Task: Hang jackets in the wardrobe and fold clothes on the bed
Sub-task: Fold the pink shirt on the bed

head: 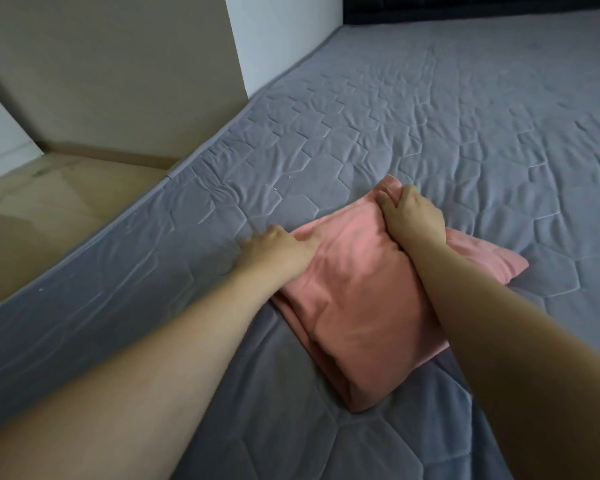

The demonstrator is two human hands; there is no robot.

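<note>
Lying on the grey quilted bed point(430, 109), near its left edge, is a folded pink garment point(354, 299), several layers thick, with a lower layer poking out toward the right. Both bare arms reach in from the near edge. Left hand point(278, 251) rests at the garment's left far corner, knuckles up, fingers point(253, 241) curled down at the fabric edge; whether they pinch the cloth or only press on it, cannot tell, since the tips are hidden. Right hand point(413, 213) sits at the garment's far corner, fingers curled round a bunched fold of pink cloth, holding it, with a bit of fabric sticking up past the knuckles. Right forearm lies across the garment's right side. The hands are apart, with the garment's far edge between them. Left of the bed, a beige wall point(118, 64) and beige floor point(49, 202); a white panel point(0, 140) leans at the far left. Dark headboard point(482, 8) at the bed's far edge.
</note>
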